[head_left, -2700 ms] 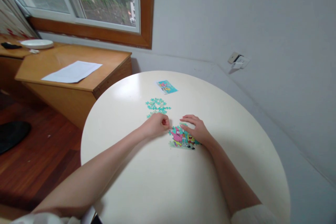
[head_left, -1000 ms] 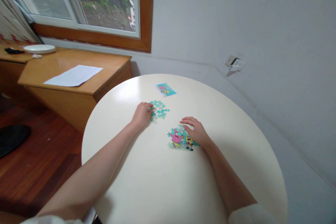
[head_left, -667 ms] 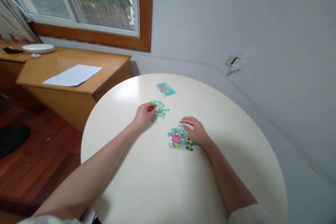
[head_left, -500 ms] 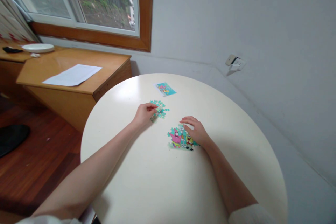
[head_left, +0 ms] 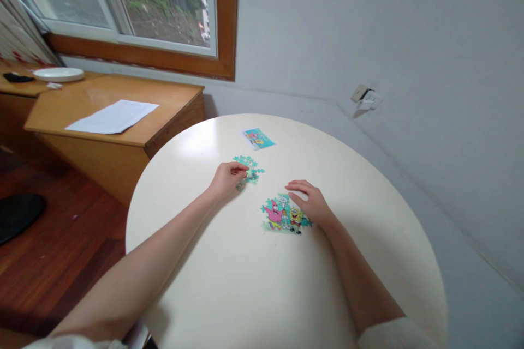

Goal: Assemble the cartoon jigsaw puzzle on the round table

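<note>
The person sits at a round cream table [head_left: 245, 283] with both bare forearms stretched across it; the left hand [head_left: 227, 179] lies at the near edge of a small heap of loose teal pieces [head_left: 250, 168], its fingers curled over the pieces at the heap's 7 o'clock side, thumb and forefinger drawn together there, though whether a piece is actually pinched between them I cannot tell, the pieces being too small; the heap itself sits a little left of the table's middle, at about 11 o'clock from the puzzle [head_left: 284, 215], near it but not touching; the puzzle is a partly joined patch lying flat near the centre of the table, showing a pink cartoon figure on the left and a yellow one on the right against teal; the right hand [head_left: 311, 203] rests palm down on the puzzle's 2 o'clock corner, fingers spread and loose, pressing on it rather than gripping anything; at 12 o'clock from the heap, well apart towards the far rim, lies a small picture card [head_left: 257, 138] in the same colours; beyond the table at 10 o'clock stands a wooden desk [head_left: 123, 142] with a sheet of paper [head_left: 112, 116] on it, and farther off a white plate [head_left: 58, 73] under the window [head_left: 123, 0]; a wall socket [head_left: 365, 97] shows at 2 o'clock
</note>
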The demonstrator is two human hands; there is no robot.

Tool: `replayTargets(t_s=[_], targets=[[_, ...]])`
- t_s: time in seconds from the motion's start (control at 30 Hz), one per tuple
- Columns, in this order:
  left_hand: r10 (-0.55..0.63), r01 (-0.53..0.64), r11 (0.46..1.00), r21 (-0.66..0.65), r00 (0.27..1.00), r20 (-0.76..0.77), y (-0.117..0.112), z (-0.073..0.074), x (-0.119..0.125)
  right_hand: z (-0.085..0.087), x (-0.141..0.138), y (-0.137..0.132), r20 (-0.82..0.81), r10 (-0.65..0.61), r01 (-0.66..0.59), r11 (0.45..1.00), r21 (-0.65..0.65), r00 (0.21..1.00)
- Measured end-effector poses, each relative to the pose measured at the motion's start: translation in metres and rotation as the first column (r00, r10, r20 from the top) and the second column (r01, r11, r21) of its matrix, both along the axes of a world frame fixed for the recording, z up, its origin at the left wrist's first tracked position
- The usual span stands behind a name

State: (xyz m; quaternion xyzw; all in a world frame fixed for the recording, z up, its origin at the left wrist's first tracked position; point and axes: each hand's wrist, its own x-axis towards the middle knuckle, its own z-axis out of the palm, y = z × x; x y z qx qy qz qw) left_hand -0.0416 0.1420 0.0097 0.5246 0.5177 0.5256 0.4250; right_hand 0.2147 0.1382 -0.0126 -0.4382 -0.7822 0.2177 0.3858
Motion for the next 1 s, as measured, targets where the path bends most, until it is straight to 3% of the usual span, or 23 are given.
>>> replayTargets(t_s=[0.2, 0.67, 0.87, 1.0], targets=[[-0.023, 0.030, 0.998, 0.046, 0.990, -0.137, -0.005, 0.002, 0.004, 0.006, -0.001, -0.004, 0.058, 0.106, -0.104, 0.994, -0.033, 0.993], [-0.157, 0.208, 0.974, 0.092, 0.907, -0.392, -0.027, -0.002, 0.033, 0.003, -0.005, -0.002, 0.162, 0.073, -0.078, 0.997, 0.025, 0.984], [-0.145, 0.207, 0.971, 0.118, 0.908, -0.394, -0.028, -0.004, 0.036, 0.001, -0.006, -0.002, 0.160, 0.068, -0.075, 0.996, 0.041, 0.985], [-0.147, 0.198, 0.973, 0.116, 0.926, -0.348, -0.028, -0.006, 0.037, 0.007, -0.009, -0.007, 0.025, -0.017, 0.015, 0.996, 0.088, 1.000]])
